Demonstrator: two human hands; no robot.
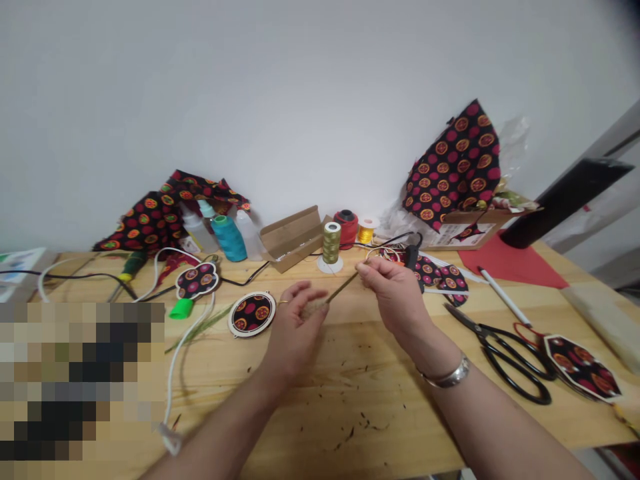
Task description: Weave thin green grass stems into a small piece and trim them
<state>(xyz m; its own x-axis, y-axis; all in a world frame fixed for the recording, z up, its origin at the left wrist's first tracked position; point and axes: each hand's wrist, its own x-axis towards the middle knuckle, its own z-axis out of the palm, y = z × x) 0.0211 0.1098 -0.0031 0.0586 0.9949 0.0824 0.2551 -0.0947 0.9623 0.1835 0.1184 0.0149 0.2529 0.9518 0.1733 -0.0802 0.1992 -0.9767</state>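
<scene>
A short olive-green cord (343,289) stretches straight between my two hands above the table. My right hand (393,290) pinches its upper end between thumb and fingertips, and a silver bangle circles that wrist. At the lower end, the thumb and index finger of my left hand (299,327) meet the cord; its other fingers are loosely curved and slightly blurred. Behind the hands stands a spool of olive-green thread (331,243) on a white base. A round white-rimmed piece with patterned fabric (251,314) lies just left of my left hand.
Black-handled scissors (500,347) and an octagonal fabric piece (583,368) lie at the right. A white pen (505,297) rests near red paper (520,260). Along the wall are an open cardboard box (293,241), a teal thread cone (229,239) and bottles. A white cable (173,373) crosses the left side.
</scene>
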